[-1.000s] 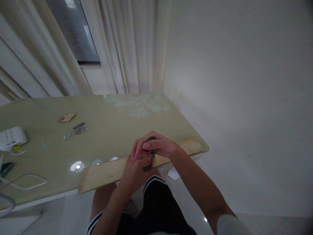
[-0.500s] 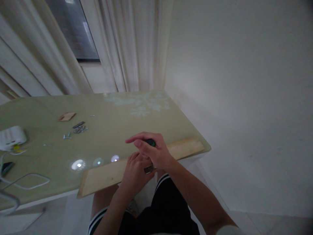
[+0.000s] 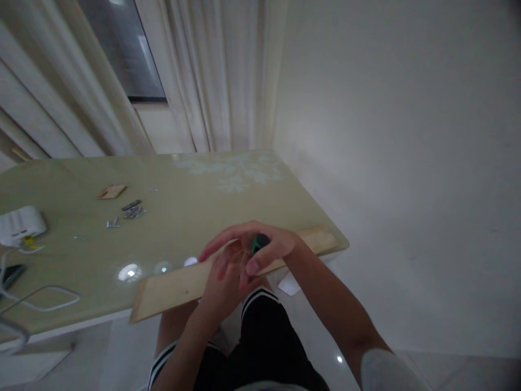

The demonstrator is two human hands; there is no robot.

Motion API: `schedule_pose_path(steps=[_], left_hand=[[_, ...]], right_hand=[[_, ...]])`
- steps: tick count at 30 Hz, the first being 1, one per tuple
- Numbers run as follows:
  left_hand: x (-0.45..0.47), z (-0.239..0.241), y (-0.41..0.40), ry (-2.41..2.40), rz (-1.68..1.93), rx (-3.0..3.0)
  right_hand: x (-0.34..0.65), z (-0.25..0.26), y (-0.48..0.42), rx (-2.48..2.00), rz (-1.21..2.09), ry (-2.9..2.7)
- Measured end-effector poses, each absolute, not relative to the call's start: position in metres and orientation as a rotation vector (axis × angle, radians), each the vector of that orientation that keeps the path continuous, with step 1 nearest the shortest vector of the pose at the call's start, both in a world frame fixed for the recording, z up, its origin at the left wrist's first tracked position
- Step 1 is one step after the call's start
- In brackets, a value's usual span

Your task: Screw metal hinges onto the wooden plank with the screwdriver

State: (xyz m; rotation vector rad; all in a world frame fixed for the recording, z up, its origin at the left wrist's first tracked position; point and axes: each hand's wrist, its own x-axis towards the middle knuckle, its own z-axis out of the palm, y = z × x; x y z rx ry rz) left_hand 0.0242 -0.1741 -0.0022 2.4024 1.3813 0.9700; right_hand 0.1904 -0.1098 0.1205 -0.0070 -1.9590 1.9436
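Note:
A wooden board [image 3: 171, 290] lies along the front edge of the table, partly jutting over it. Above the middle of the board, my right hand [image 3: 271, 244] is loosely curled about a screwdriver [image 3: 259, 244] with a green and black handle, its fingers stretched to the left. The handle's end points up and the shaft is hidden. Close under it, my left hand [image 3: 228, 279] rests at the board with bent fingers near the lower end of the screwdriver. What those fingers pinch is hidden.
Toward the left of the table [image 3: 195, 201] lie a small pile of metal parts [image 3: 133, 210], several screws [image 3: 113, 223] and a small wooden piece [image 3: 112, 191]. A white box [image 3: 21, 224] with a cable [image 3: 49, 309] sits farther left. A wall [image 3: 391, 163] borders the right.
My right hand has turned and opened somewhat about the handle, which now sits slightly to the right. A metal piece seen beside my left hand is hidden now.

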Motion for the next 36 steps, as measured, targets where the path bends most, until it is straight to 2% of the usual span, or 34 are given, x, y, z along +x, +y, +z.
schedule_pose_path(steps=[3,8,11,14,21,24,29,31,36], left_hand=[[0.025,0.001,-0.174,1.336,0.871,2.395],[0.028,0.009,-0.173,1.375,0.796,2.384],[0.026,0.009,-0.173,1.352,0.798,2.386],[0.025,0.006,-0.173,1.335,0.793,2.417],[0.021,0.0,-0.169,1.314,0.846,2.462],[0.019,0.003,-0.167,1.267,0.754,2.491],[0.02,0.004,-0.167,1.289,0.831,2.395],[0.021,0.004,-0.168,1.302,0.799,2.383],[0.021,0.007,-0.169,1.325,0.784,2.392]], right_hand=[[0.177,0.116,-0.104,-0.202,1.993,-1.868],[0.15,0.109,-0.142,-0.792,1.204,-1.48],[0.152,0.104,-0.163,-0.922,0.975,-1.292],[0.163,0.101,-0.173,-0.875,1.002,-1.302],[0.186,0.112,-0.157,-0.391,1.22,-1.681],[0.194,0.112,-0.136,-0.309,1.445,-1.698],[0.194,0.1,-0.116,-0.175,1.945,-1.809],[0.184,0.098,-0.121,-0.343,1.865,-1.783],[0.155,0.101,-0.154,-0.799,1.14,-1.33]])
